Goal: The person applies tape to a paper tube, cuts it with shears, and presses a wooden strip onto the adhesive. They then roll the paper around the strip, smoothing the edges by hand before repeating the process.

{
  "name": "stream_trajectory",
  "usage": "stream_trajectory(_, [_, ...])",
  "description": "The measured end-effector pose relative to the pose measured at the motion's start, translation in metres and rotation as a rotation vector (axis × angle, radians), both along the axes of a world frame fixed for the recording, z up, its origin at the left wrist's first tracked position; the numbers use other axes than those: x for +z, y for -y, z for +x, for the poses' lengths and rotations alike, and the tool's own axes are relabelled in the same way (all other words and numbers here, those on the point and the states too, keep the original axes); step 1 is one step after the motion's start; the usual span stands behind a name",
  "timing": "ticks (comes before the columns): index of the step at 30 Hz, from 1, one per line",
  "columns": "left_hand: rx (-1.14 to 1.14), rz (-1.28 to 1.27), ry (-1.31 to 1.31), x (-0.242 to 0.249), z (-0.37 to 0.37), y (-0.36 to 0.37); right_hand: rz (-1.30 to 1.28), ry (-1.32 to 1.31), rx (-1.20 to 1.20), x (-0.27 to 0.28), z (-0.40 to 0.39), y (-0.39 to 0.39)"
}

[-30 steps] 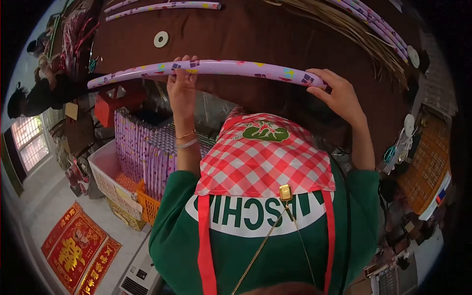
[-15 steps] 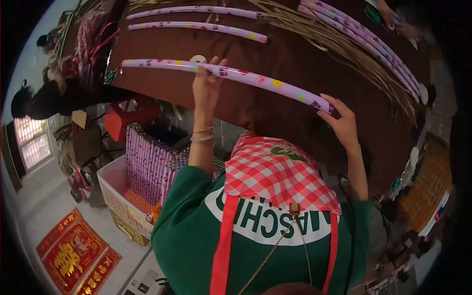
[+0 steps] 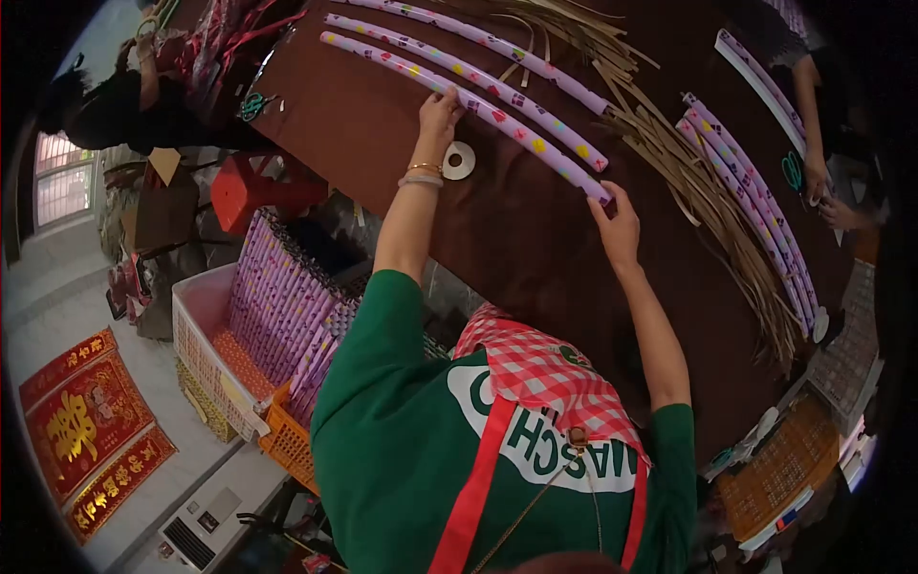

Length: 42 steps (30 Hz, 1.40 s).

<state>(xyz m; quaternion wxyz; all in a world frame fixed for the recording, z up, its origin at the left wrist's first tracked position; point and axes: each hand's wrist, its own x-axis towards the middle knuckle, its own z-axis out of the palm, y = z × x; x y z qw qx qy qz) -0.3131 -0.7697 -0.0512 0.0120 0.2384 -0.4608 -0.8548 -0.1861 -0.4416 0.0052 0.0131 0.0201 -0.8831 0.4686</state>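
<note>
A long purple paper roll [image 3: 521, 136], printed with small coloured motifs, lies slantwise above the brown tabletop. My left hand [image 3: 440, 117] grips it near its middle, the fingers over the roll. At its near right end, my right hand [image 3: 617, 227] pinches it between thumb and fingers. Just beyond and almost parallel lies a second patterned roll [image 3: 469, 75], with another roll [image 3: 497, 45] behind that. A white tape roll [image 3: 467, 153] rests flat beside my left wrist.
Dry brown strips [image 3: 684, 163] run across the brown table [image 3: 535, 239]. More purple rolls [image 3: 751, 182] lie to the right, near green scissors [image 3: 792, 172] and a co-worker's hands [image 3: 818, 177]. A white crate [image 3: 196, 320] of rolls and a red stool [image 3: 239, 191] stand lower left.
Both hands have carried the roll away from my body, toward the other two rolls, and it now lies close beside them. My view has also shifted and turned.
</note>
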Motion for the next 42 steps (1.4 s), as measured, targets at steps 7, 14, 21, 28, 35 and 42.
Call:
stream_trajectory(7, [0.022, -0.075, 0.004, 0.001, -0.012, 0.011, -0.11, 0.166, -0.035, -0.004, -0.015, 0.005])
stream_trajectory(14, [0.089, -1.395, 0.06, -0.004, -0.027, 0.005, -0.116, 0.241, -0.194, -0.018, -0.027, 0.019])
stream_trajectory(21, [0.029, -0.439, 0.075, 0.004, 0.011, -0.08, -0.495, 0.34, -0.219, -0.031, -0.039, 0.022])
stream_trajectory(28, [0.046, -0.514, 0.067, 0.003, -0.007, -0.073, -0.32, 0.201, -0.092, -0.039, -0.057, 0.023])
stream_trajectory(35, [-0.022, -0.49, 0.014, 0.003, 0.01, -0.069, -0.26, 0.299, -0.078, -0.015, -0.008, -0.017])
stream_trajectory(42, [-0.119, -0.546, -0.144, 0.034, 0.101, -0.129, -0.846, 0.191, 0.482, 0.142, 0.048, -0.065])
